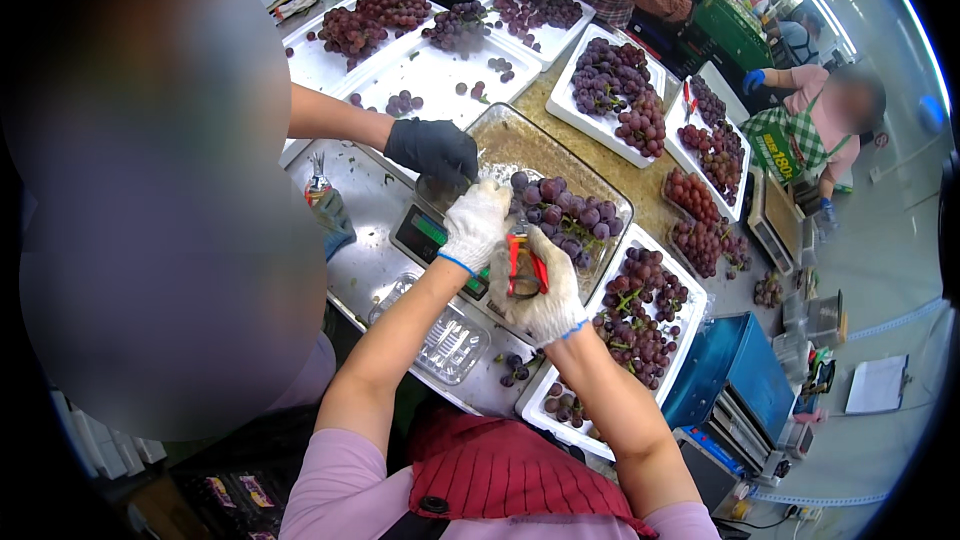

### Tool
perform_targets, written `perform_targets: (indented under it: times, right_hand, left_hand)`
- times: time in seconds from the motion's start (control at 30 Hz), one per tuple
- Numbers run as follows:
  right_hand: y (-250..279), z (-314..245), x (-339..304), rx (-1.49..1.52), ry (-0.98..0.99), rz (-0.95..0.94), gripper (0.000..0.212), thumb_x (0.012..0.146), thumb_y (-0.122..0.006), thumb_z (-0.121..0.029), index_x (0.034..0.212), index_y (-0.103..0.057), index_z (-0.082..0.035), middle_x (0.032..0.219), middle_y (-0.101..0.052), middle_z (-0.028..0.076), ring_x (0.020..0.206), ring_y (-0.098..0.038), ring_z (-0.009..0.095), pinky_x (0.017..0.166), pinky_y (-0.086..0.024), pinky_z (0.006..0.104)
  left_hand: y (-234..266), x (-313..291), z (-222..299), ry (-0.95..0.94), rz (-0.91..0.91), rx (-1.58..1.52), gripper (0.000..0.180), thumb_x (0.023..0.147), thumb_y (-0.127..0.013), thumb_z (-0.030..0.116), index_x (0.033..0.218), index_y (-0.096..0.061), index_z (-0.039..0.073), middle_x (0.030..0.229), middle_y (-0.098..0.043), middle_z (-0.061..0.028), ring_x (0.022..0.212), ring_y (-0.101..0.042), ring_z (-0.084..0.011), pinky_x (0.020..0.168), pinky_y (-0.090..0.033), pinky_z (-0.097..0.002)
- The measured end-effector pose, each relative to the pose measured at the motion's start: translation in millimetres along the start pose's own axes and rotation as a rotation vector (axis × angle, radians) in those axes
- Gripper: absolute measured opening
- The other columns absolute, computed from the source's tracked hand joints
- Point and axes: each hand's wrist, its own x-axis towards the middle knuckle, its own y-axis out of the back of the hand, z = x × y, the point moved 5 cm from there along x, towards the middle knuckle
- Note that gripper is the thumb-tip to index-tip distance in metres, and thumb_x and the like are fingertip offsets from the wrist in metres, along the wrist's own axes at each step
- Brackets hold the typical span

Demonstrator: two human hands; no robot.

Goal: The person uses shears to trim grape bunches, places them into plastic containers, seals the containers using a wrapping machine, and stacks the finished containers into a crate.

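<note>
Purple, round-berried grape bunch (572, 212) in the head view sits over the shallow rectangular tray (528, 145), long axis slanting rightward and nearer. White-gloved left hand (475, 224) curls beside its left end, pinch unclear; just below it, white-gloved right hand (556, 290) grasps red-handled clippers (515, 256).

two white-gloved hands (478, 225), one black-gloved hand (432, 148), two blue-gloved hands (754, 80), six white grape trays (425, 70), two scales (430, 230), one clipboard (877, 383)

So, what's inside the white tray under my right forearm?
Purple-red grapes fill much of the white tray, its bottom showing in places. Your right forearm hides the stretch beneath it, and I can't see what the grapes cover.
</note>
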Motion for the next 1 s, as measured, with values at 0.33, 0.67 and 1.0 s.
perform_targets:
  times: [0.33,0.67,1.0]
  right_hand:
    - [105.1,-14.2,-161.7,-0.661,0.288,-0.071,0.061,0.083,-0.07,-0.044,0.114,-0.054,0.007,0.093,-0.065,0.017,0.078,-0.066,0.025,0.066,-0.056,0.0379]
    - [200.6,-56.1,-222.3,-0.572,0.639,0.217,0.044,0.085,-0.071,-0.031,0.113,-0.058,0.001,0.09,-0.068,0.012,0.076,-0.068,0.024,0.069,-0.058,0.0365]
    - [116.6,-120.2,-182.8,-2.159,0.6,0.498,0.041,0.082,-0.063,-0.043,0.1,-0.061,-0.007,0.086,-0.065,0.023,0.084,-0.065,0.041,0.075,-0.051,0.0469]
  left_hand:
    - [21.4,-97.1,54.7,0.064,0.069,-0.45,0.026,0.078,-0.07,0.02,0.1,-0.064,0.01,0.091,-0.066,-0.0132,0.081,-0.065,-0.0313,0.072,-0.054,-0.0384]
    - [-44.7,-157.0,172.6,-0.339,-0.64,-0.339,0.036,0.091,-0.056,0.044,0.087,-0.07,0.011,0.076,-0.063,-0.0116,0.079,-0.065,-0.0292,0.066,-0.052,-0.0412]
    - [28.5,-48.4,84.8,-0.057,0.2,-0.354,0.016,0.085,-0.067,0.017,0.095,-0.069,0.005,0.091,-0.068,-0.0142,0.083,-0.067,-0.0297,0.074,-0.052,-0.0354]
